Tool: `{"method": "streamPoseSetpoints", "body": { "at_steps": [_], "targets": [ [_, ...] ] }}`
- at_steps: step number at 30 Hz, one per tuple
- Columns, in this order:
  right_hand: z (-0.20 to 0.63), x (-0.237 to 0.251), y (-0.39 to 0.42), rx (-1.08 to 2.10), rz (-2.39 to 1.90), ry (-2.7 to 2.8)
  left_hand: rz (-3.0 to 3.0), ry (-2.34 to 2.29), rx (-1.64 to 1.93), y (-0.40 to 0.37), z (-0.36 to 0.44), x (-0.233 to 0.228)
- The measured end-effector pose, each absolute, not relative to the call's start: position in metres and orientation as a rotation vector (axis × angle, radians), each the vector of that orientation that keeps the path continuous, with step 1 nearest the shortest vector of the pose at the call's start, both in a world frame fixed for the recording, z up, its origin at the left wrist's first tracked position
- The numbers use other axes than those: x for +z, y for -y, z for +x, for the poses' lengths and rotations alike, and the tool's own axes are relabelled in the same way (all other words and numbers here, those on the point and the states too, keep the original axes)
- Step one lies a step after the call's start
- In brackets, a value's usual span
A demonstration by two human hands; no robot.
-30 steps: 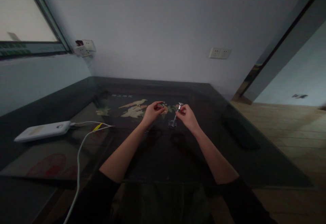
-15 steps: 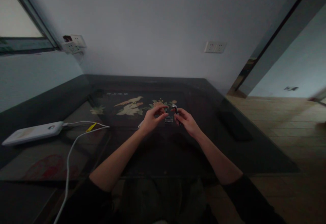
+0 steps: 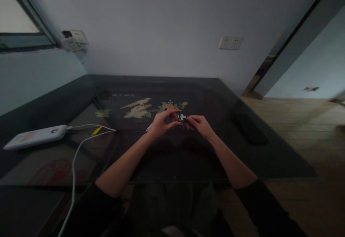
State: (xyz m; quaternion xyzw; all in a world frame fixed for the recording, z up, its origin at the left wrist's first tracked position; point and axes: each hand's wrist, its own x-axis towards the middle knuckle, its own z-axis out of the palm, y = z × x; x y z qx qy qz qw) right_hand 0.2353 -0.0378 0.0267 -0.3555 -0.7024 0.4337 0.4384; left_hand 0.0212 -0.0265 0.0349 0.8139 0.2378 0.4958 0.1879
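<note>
Both my hands meet over the middle of a dark glass-topped table (image 3: pixel 167 158). My left hand (image 3: pixel 161 123) pinches a small shiny metal part (image 3: pixel 181 117) with thumb and forefinger. My right hand (image 3: pixel 199 124) grips a thin dark metal handle (image 3: pixel 188 122) whose end touches that part. The two pieces are pressed together between my fingertips, just above the glass. The dim light hides how they join. A small pale object (image 3: pixel 149 127) lies on the table beside my left wrist.
A white power bank (image 3: pixel 33 136) lies at the left with a white cable (image 3: pixel 78 150) and a yellow tag (image 3: pixel 96 131). A bird-and-flower picture (image 3: pixel 137 107) shows under the glass. A dark flat object (image 3: pixel 249 127) sits near the right edge. Wall sockets (image 3: pixel 230 42) are behind.
My hands came together: the right hand lowered the handle toward the left hand's part, and the small metal piece on the table is now hidden by my fingers. The view shifted slightly.
</note>
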Motion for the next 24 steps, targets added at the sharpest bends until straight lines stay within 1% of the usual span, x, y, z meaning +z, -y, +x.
{"method": "streamPoseSetpoints", "body": {
  "at_steps": [14,24],
  "targets": [
    [0.2405,0.0335,0.0392,1.074,-0.901,1.786,2.348,-0.608,1.374,0.0298,0.0217,0.0378],
    [0.243,0.0357,0.0395,0.996,-0.898,1.844,2.401,-0.642,1.383,0.0298,0.021,0.0381]
  ]
}}
